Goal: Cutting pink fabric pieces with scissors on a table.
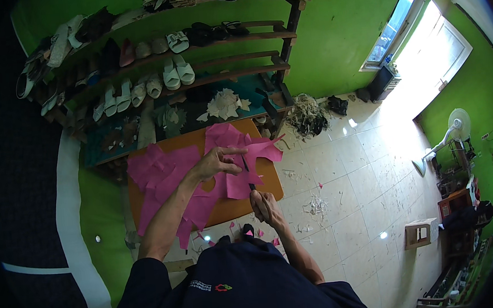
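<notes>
Pink sheet material point(170, 180), in several overlapping, irregularly cut pieces, covers much of an orange-brown tabletop point(271, 184). My left hand point(219, 162) rests over the pink pieces, its index finger stretched to the right and the other fingers bent. My right hand point(266, 205), at the table's near right edge, is closed around a slim dark tool that looks like a knife point(245, 164). Its narrow end points away from me, over the pink sheet beside my left fingertips. The grip inside my right fist is hidden. A pointed pink strip point(271, 142) sticks out past the far right edge.
A wooden rack point(240, 73) behind the table holds sandals and shoes, with pale scraps point(225, 103) on its lowest shelf. Offcuts lie on the tiled floor point(340, 170), with a scrap heap point(307, 117) near the rack. A stool point(420, 233) and a fan point(458, 124) stand right.
</notes>
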The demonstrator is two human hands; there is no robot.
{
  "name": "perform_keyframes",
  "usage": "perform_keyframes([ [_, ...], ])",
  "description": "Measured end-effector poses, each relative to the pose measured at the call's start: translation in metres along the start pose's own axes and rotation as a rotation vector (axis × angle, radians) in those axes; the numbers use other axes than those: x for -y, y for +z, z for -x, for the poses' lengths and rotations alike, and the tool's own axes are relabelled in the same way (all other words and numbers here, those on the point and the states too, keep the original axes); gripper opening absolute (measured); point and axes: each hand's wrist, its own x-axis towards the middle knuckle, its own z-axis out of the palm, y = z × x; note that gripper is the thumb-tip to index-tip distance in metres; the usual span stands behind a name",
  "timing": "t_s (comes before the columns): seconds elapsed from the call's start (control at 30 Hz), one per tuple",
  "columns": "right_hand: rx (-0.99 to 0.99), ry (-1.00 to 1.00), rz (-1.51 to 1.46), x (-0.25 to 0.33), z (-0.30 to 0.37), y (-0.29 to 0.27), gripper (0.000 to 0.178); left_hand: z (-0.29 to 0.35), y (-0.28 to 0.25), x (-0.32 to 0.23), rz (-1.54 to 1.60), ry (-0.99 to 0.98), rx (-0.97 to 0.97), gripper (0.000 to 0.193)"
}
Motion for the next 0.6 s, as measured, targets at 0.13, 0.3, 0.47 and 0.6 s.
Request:
perform_keyframes([
  [0.13,-0.021,0.013,-0.029,-0.005,-0.004,0.002,0.066,0.002,0.005,0.001,0.023,0.041,-0.044,0.058],
  [0.3,-0.058,0.011,0.001,0.006,-0.002,0.006,0.066,0.008,0.011,0.005,0.068,0.061,-0.132,0.058],
  [0.47,-0.043,0.004,-0.03,0.004,-0.005,0.005,0.065,0.01,0.012,0.004,0.079,0.072,-0.189,0.053],
  [0.6,-0.022,0.043,0.035,0.002,-0.005,0.005,0.064,0.005,-0.013,0.009,-0.014,0.001,-0.117,0.05],
])
